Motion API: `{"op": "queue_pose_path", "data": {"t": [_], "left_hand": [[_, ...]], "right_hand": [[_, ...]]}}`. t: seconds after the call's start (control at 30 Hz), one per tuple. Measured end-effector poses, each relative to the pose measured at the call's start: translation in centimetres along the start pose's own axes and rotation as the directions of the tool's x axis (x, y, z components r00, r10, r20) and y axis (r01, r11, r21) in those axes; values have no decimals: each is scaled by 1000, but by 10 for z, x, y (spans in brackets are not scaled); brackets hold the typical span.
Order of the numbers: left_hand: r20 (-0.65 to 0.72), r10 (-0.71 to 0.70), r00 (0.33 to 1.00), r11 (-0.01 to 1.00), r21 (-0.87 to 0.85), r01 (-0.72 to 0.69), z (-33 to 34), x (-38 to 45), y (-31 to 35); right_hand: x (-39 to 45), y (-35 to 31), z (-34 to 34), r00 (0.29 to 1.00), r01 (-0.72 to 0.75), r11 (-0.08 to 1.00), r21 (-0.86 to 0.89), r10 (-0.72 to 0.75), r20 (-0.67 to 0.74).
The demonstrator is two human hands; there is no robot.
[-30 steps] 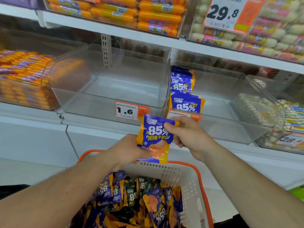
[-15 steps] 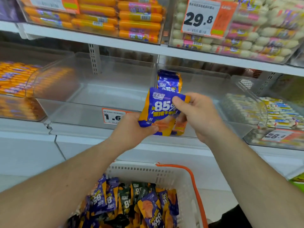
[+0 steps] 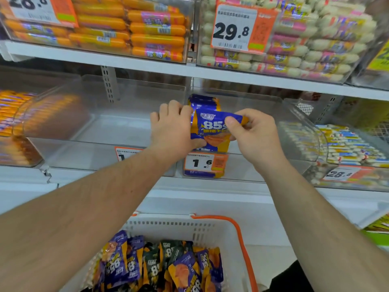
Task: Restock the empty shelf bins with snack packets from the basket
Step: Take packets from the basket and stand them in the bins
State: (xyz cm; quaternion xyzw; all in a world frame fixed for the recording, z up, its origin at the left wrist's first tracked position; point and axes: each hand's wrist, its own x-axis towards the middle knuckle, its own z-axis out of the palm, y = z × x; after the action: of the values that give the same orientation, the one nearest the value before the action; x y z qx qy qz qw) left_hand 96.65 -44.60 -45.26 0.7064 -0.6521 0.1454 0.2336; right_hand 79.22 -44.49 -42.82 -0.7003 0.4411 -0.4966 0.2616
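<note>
Both hands hold one blue-and-orange "85%" snack packet (image 3: 211, 131) at the front left of a clear shelf bin (image 3: 269, 114). My left hand (image 3: 173, 126) grips its left edge and my right hand (image 3: 252, 133) pinches its top right corner. Behind it a few like packets (image 3: 205, 102) stand upright in the same bin. The clear bin (image 3: 117, 127) to the left holds nothing. Below, a white basket (image 3: 212, 230) with an orange handle carries several purple and dark green packets (image 3: 160, 264).
Price tags reading 1.6 (image 3: 203, 163) hang on the bin fronts. Orange sausages (image 3: 16, 114) fill the bin at far left and white sticks (image 3: 345, 146) the bin at right. The upper shelf carries bins of orange and white sausages behind a 29.8 tag (image 3: 233, 28).
Both hands have raised the packet from above the basket up to the right-hand bin's front, against the standing packets. The view has tilted up and the basket sits lower in frame.
</note>
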Motion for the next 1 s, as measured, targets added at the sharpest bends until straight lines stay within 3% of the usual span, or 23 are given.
{"op": "queue_pose_path", "data": {"t": [0.2,0.37,0.53,0.63,0.7,0.77,0.83,0.9,1.0], "left_hand": [[-3,-34,999,973,-229,33,4,-33,-17],[-43,-38,998,970,-241,26,13,-69,-28],[-58,-8,998,970,-244,-7,17,-84,-32],[-37,55,998,962,-264,-62,13,-94,-37],[54,71,996,950,-307,-51,11,-103,-44],[168,106,980,936,-351,-41,7,-112,-51],[349,134,927,928,-373,6,3,-118,-57],[584,148,798,930,-357,88,3,-125,-63],[782,183,596,950,-296,98,10,-135,-71]], "right_hand": [[3,21,18,985,-111,957,-267,142,100],[8,36,31,944,-200,839,-507,304,130],[9,37,26,939,-189,769,-610,323,117],[3,40,29,972,-157,770,-619,232,42],[-3,42,34,997,-80,779,-622,48,-68],[-14,41,38,975,45,785,-618,-170,-145],[-25,35,48,909,239,770,-591,-392,-144],[-45,33,69,846,430,747,-507,-530,-64],[-83,46,103,873,486,818,-306,-469,132]]}}
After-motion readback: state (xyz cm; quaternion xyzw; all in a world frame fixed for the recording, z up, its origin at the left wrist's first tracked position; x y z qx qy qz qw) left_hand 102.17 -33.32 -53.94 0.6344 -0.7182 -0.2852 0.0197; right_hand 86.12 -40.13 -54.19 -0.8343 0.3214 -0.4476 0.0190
